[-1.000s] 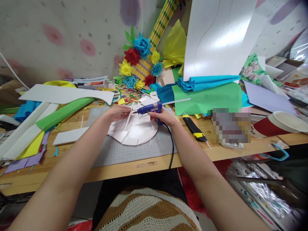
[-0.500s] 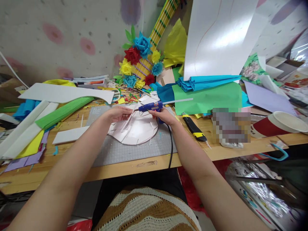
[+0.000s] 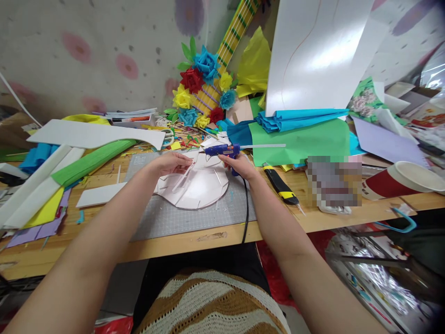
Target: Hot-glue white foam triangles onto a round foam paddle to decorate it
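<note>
My right hand (image 3: 239,165) is wrapped round a blue hot glue gun (image 3: 222,150), whose nozzle points left. A long pale glue stick (image 3: 266,146) sticks out of the gun's back end. In my left hand (image 3: 174,163) a thin white strip (image 3: 185,177) is pinched and held at a slant. Beneath both hands lies a rounded white foam board piece (image 3: 205,194) with short strips on it. It rests on a grey cutting mat (image 3: 163,222). The gun's black cord (image 3: 246,213) hangs over the table's front edge.
Right of the mat lies a black and yellow utility knife (image 3: 281,185), with a red and white paper cup (image 3: 392,181) farther right. White board pieces (image 3: 97,133) and rolled green paper (image 3: 92,162) lie left. A flower-decorated guitar (image 3: 208,99) leans at the back.
The glue gun in my right hand has shifted slightly right, its nozzle drawing away from the strip. My left hand still holds the strip, which has tilted a little.
</note>
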`<state>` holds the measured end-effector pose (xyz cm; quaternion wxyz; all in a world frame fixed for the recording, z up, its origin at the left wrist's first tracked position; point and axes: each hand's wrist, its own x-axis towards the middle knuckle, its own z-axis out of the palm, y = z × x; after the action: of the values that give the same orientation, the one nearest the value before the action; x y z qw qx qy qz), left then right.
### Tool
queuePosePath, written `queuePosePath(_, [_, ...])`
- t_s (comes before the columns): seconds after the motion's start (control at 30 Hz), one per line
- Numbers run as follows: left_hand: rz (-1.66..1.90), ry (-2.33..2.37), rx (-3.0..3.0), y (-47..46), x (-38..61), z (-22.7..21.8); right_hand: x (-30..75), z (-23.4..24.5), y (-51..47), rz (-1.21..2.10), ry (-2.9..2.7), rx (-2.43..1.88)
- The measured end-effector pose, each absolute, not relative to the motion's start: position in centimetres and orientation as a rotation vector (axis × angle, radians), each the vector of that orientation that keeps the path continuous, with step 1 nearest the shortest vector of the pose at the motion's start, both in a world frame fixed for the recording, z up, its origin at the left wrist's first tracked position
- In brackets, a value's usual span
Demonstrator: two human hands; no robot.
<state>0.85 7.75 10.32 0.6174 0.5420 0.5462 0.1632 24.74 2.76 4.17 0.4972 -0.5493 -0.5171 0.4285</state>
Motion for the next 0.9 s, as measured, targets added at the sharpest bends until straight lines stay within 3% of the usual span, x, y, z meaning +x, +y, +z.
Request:
queuePosePath(0.13, [0.368, 1.431, 1.956, 7.2, 1.2, 10.8, 25.5, 3.9, 3.4, 1.02, -1.119, -1.236])
queuePosePath(0.33, [-0.035, 1.322, 2.775, 4.5, 3.0, 10.2, 26.2, 4.4, 3.6, 0.99, -0.954, -1.182])
queuePosePath(0.5, [-0.188, 1.202, 3.003, 3.6, 3.5, 8.3, 26.0, 4.3, 3.6, 1.018, -0.951, -1.166])
queuePosePath(0.9, [-0.081, 1.158, 3.007, 3.2, 2.9, 7.5, 26.0, 4.6, 3.5, 1.016, -0.865, -1.187])
